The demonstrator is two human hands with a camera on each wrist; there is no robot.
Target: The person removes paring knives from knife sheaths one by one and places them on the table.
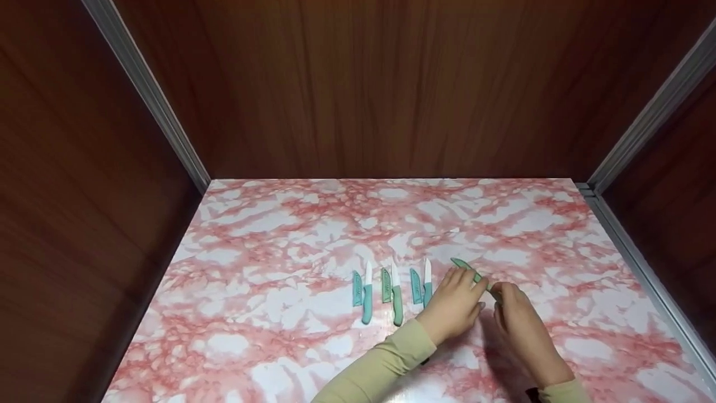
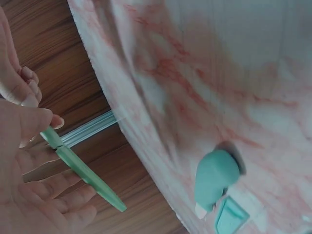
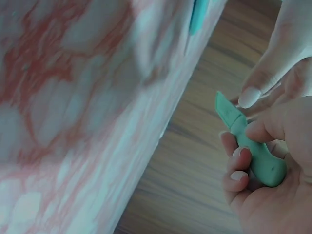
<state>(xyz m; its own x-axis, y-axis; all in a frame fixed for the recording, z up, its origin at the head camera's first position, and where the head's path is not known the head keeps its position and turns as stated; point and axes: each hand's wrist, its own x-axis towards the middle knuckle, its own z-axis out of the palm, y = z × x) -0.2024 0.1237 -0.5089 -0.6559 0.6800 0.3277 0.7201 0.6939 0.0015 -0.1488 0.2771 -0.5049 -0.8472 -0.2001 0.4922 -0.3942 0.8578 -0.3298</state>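
A green knife handle (image 3: pixel 263 163) is gripped by my right hand (image 1: pixel 516 310), its fingers curled round it. A green sheath (image 2: pixel 90 176) covers the blade, which is hidden. My left hand (image 1: pixel 456 305) is at the sheath, its fairly straight fingers lying along it. Its thumb (image 3: pixel 249 97) stands slightly apart from the sheath. The sheath's tip points to the far left in the head view. Left of my left hand lies a teal knife (image 1: pixel 428 288), partly covered by that hand, with its teal sheath (image 1: pixel 415 286) beside it.
Farther left on the marbled table (image 1: pixel 268 336) lie a green knife (image 1: pixel 397 305) with a green sheath (image 1: pixel 386 285) and a light blue knife (image 1: pixel 367 305) with a teal sheath (image 1: pixel 357 288). Their pale blades are bare. Brown wood-grain panels (image 1: pixel 358 89) enclose the table.
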